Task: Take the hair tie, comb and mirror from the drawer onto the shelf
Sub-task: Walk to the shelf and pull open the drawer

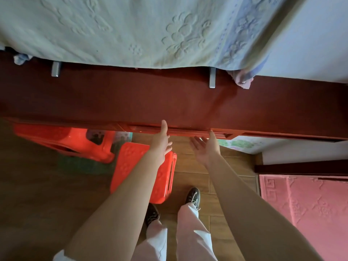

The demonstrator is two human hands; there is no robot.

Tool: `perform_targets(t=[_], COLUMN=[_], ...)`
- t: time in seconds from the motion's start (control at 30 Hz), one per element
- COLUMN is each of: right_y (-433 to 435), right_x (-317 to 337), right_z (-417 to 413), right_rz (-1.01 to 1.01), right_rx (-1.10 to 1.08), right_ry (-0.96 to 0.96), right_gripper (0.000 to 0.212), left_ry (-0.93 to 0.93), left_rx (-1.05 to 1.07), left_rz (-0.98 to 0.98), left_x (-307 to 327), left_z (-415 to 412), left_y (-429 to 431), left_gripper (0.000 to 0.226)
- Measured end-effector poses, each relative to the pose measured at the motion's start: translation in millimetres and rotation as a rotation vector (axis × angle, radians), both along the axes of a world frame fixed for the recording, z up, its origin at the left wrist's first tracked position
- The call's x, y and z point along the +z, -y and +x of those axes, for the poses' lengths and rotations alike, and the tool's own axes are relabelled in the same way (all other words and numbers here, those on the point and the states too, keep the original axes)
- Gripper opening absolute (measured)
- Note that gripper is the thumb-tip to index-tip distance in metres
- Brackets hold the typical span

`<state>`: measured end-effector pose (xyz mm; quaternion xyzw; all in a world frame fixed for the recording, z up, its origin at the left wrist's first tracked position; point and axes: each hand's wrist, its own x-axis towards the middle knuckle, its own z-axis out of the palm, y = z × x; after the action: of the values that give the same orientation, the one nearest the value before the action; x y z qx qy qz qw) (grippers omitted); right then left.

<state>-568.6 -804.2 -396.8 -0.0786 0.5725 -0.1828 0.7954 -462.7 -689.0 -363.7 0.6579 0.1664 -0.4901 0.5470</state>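
Reaching toward the dark red wooden table's (169,102) shut drawer front (188,131), both hands empty: left hand (161,144) and right hand (204,148) open-fingered. Hair tie, comb, mirror probably inside, can't see.

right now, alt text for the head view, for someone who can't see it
Both hands, left hand and right hand, reach open and empty toward the front edge of a dark red wooden desk, seen from above. Red plastic stools stand on the floor below.

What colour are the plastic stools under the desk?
Bright red; the nearer stool has a perforated top, seen clearly in the head view.
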Motion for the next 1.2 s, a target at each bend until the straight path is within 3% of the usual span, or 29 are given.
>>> perform_targets(t=[0.13, 0.23, 0.33, 0.4, 0.5, 0.57, 0.8, 0.97, 1.1, 1.2], right_y=[-9, -16, -20, -22, -23, -23, -27, -30, -36, -35], right_x=[-18, -26, -30, -33, -41, -45, -60, -78, -80, -76], right_z=[4, 11, 21, 29, 37, 39, 50, 63, 60, 55], right_rz=[0.048, 0.073, 0.091, 0.098, 0.088, 0.075, 0.1, 0.091, 0.083, 0.114], right_rx=[-0.004, -0.006, -0.034, -0.034, -0.035, -0.043, -0.145, -0.218, -0.273, -0.271], right_ry=[0.026, 0.055, 0.112, 0.139, 0.149, 0.156, 0.291, 0.253, 0.273, 0.309], right_gripper=[0.086, 0.102, 0.114, 0.119, 0.123, 0.121, 0.104, 0.099, 0.075, 0.079], left_ry=[0.271, 0.805, 1.351, 1.56, 1.484, 1.464, 1.513, 1.493, 1.509, 1.508], left_rx=[-0.305, -0.524, -0.562, -0.733, -1.129, -1.227, -1.233, -1.246, -1.248, -1.246], left_rz=[0.176, 0.165, -0.005, 0.089, 0.379, 0.426, 0.471, 0.455, 0.457, 0.458], left_x=[1, 14, 21, 13, -4, -12, -15, -15, -17, -17], left_z=[7, 13, 24, 38, 58, 65, 66, 69, 70, 71], left_y=[-1, 3, 15, 26, 35, 37, 37, 39, 39, 39], left_gripper=[0.072, 0.057, 0.036, 0.033, 0.072, 0.082, 0.093, 0.096, 0.096, 0.096])
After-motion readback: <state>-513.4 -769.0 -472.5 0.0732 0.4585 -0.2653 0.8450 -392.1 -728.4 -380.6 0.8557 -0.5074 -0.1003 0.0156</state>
